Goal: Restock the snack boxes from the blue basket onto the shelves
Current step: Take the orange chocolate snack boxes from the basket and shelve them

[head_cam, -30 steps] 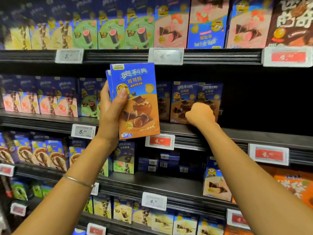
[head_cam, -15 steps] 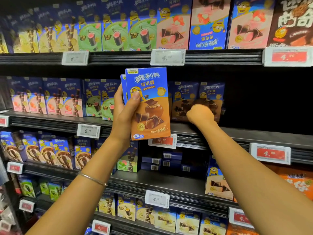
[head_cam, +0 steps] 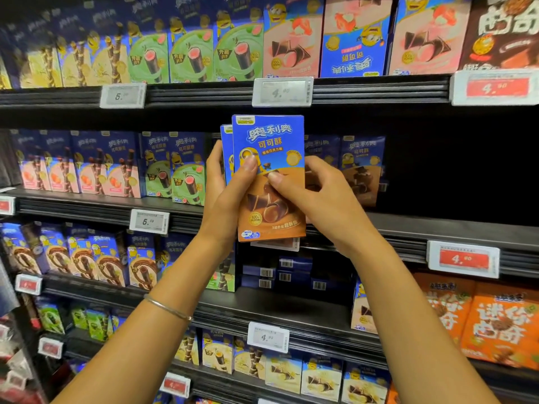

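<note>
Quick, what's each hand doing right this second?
Left hand: closed around a small stack of blue and brown snack boxes, thumb on the front.
Right hand: pinching the front box of that stack, thumb on its face.

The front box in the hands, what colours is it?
Blue on top, caramel brown below, on the front box; seen in the head view.

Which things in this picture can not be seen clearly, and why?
- Second box, head view: the front chocolate box and left hand cover most of it.
- Blue basket: outside the frame.
- Price tag: hidden behind the held box.
- Right hand: fingertips behind the box edge.
</note>
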`<state>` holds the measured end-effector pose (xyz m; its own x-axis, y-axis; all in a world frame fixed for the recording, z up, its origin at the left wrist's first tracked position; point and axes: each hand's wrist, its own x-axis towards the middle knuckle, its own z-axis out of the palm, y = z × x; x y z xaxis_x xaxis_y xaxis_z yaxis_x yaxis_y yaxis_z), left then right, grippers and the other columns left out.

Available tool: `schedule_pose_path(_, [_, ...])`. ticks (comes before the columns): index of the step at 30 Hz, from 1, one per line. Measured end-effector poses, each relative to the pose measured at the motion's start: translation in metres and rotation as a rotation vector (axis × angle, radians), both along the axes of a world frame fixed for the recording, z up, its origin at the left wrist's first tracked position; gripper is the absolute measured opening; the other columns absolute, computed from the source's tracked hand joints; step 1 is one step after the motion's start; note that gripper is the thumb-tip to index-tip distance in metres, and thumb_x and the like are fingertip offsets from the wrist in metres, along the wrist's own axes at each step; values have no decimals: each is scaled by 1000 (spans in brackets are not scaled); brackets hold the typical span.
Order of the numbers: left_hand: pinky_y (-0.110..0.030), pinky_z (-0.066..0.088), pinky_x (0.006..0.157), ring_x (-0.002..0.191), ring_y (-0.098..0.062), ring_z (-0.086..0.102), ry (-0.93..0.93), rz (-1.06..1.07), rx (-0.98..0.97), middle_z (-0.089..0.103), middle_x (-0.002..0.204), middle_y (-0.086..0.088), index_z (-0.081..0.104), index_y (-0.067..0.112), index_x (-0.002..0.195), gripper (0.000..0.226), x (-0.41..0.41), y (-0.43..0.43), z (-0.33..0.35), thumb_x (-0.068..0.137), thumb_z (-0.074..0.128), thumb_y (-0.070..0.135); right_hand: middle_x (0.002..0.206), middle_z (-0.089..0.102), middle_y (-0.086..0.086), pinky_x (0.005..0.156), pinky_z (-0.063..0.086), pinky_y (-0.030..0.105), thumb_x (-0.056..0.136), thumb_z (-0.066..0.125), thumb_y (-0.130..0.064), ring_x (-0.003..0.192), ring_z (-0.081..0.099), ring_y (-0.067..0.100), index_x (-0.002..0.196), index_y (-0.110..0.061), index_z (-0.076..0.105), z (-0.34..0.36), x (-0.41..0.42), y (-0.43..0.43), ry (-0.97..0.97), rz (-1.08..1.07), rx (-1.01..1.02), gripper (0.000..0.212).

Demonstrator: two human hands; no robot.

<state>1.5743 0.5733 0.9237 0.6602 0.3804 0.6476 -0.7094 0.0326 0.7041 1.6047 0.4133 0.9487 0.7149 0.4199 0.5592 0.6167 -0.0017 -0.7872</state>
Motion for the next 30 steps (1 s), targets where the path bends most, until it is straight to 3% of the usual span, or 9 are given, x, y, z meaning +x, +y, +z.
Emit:
schedule_pose_path(2, [-53,59,103,122,-29,72,27,16,11,68,139,-11,37,12,155,93,1,-1,0,81,77,53,116,72,-7,87,62,43,88,71,-50,102,72,12,121,-28,65,1,-2,-2,0,-21,9,40])
schedule_pose_path(5, [-61,52,108,129,-38,66,97,-21,42,64,146,-15,36,13,159,129,-5,-7,4,63,76,88,109,75,-8,84,63,41,90,70,-47,97,74,9,120,-24,68,4,-3,-6,-9,-24,1,37])
schedule_pose_path(7, [-59,54,108,128,-38,67,121,-35,11,66,144,-16,45,14,155,115,-7,-10,7,74,54,95,106,77,-8,84,63,42,91,70,-44,94,75,10,118,-22,69,4,-3,-9,1,-11,12,35])
schedule_pose_path(9, [-51,59,103,121,-27,72,127,47,-28,69,140,-10,47,15,152,83,-1,-8,5,98,35,77,105,78,-6,83,63,43,92,70,-41,92,76,12,116,-21,70,5,-3,-12,44,12,39,31])
schedule_pose_path(12, [-24,62,76,98,-3,76,106,242,16,70,126,6,42,17,150,49,12,-2,1,112,38,47,104,78,-4,81,64,42,94,69,-36,92,76,15,115,-19,69,7,-1,-19,98,58,56,28])
schedule_pose_path(14, [-20,59,69,90,-1,76,104,279,41,73,114,12,46,19,144,38,15,-2,1,114,38,42,105,78,-2,78,64,39,95,68,-33,91,77,16,116,-17,70,7,0,-25,106,79,66,26])
schedule_pose_path(20, [-48,64,90,107,-19,77,128,293,-21,74,124,3,50,28,136,33,19,2,10,113,40,49,100,79,-1,70,64,32,98,65,-29,89,77,16,112,-17,71,6,17,-52,148,31,124,19])
schedule_pose_path(24, [-38,67,79,95,-14,79,139,289,-81,77,108,12,51,27,138,36,20,2,10,112,42,50,105,78,2,76,65,40,96,68,-26,89,77,18,116,-15,67,3,42,-70,184,-97,163,23])
schedule_pose_path(30, [-27,65,70,89,-9,79,150,253,-64,75,115,6,49,24,139,37,22,-9,9,113,40,47,116,67,7,90,57,45,90,76,-27,104,68,24,115,-14,51,-6,85,-79,83,-564,101,38])
